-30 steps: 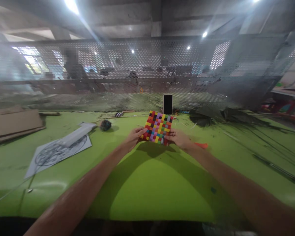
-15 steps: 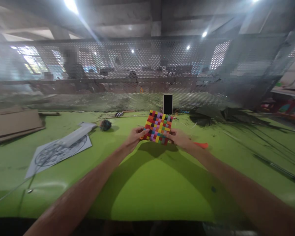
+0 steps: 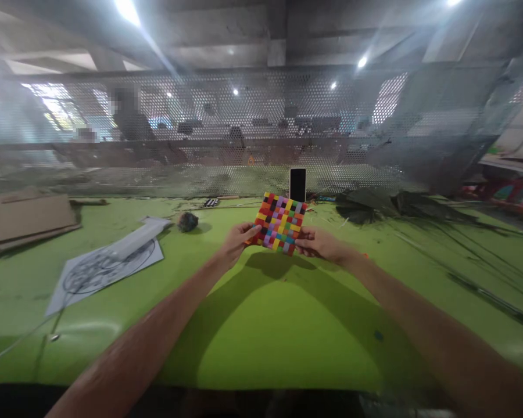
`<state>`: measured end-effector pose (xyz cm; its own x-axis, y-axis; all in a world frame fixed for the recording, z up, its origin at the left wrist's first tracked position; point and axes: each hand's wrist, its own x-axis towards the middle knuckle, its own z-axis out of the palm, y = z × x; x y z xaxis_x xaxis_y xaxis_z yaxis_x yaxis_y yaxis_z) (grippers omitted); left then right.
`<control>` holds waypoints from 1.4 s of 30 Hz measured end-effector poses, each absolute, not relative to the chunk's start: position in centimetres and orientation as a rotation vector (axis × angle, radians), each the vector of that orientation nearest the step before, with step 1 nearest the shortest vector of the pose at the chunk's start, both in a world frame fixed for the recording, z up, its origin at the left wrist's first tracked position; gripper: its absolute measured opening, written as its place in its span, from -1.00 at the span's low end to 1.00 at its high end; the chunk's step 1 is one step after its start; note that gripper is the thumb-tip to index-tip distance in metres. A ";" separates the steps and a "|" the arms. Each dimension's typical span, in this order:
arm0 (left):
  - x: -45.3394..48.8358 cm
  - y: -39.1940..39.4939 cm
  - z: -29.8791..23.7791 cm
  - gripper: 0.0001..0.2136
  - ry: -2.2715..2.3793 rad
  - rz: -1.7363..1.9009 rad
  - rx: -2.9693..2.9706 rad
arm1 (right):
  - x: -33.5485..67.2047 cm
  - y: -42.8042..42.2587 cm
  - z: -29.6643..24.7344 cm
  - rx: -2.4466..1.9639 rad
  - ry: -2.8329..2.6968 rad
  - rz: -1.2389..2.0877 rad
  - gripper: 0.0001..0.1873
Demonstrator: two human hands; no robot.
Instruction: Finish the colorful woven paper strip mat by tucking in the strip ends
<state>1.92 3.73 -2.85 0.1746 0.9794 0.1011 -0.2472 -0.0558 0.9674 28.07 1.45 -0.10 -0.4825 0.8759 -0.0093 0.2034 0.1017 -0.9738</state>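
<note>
A square woven from many-coloured strips (image 3: 280, 220), in red, yellow, purple, black, green and orange checks, is held tilted above the green table. My left hand (image 3: 239, 237) pinches its lower left edge, thumb on the front face. At the lower right edge, my right hand (image 3: 314, 241) is closed on the square, its fingers partly hidden behind it. Below, the square and both arms cast a shadow on the tabletop. A bit of something orange (image 3: 365, 255) shows behind my right forearm, mostly covered.
Left lie a printed paper sheet (image 3: 82, 276) with a white roll (image 3: 133, 241) on it, a dark ball (image 3: 187, 222) and cardboard (image 3: 30, 217). A dark-screened phone or tablet (image 3: 297, 184) stands behind the square. Dark leaves (image 3: 366, 203) lie right. A perforated screen (image 3: 192, 133) closes off the back.
The woven square has risen slightly. My right thumb has slid off its face toward the right edge, and my right forearm now covers most of the orange thing.
</note>
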 end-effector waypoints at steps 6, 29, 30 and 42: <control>2.2 3.8 -3.1 -0.62 0.812 1.241 1.210 | 28.6 1.7 -0.2 -0.988 -1.784 1.501 -0.51; 2.2 3.3 -3.0 -0.59 0.887 1.172 1.301 | 28.9 1.8 0.3 -1.039 -2.070 1.434 -0.66; 2.3 3.3 -3.0 -0.59 0.890 1.168 1.289 | 29.0 1.7 0.5 -1.035 -2.079 1.446 -0.65; 1.7 3.7 -2.9 -0.62 0.863 1.148 1.300 | 29.9 2.3 0.3 -0.946 -2.078 1.575 -0.48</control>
<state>1.75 3.67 -2.87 0.2530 0.9595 0.1242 -0.1473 -0.0887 0.9851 29.94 2.33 0.29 -0.7084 0.6980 -0.1051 0.2900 0.1520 -0.9449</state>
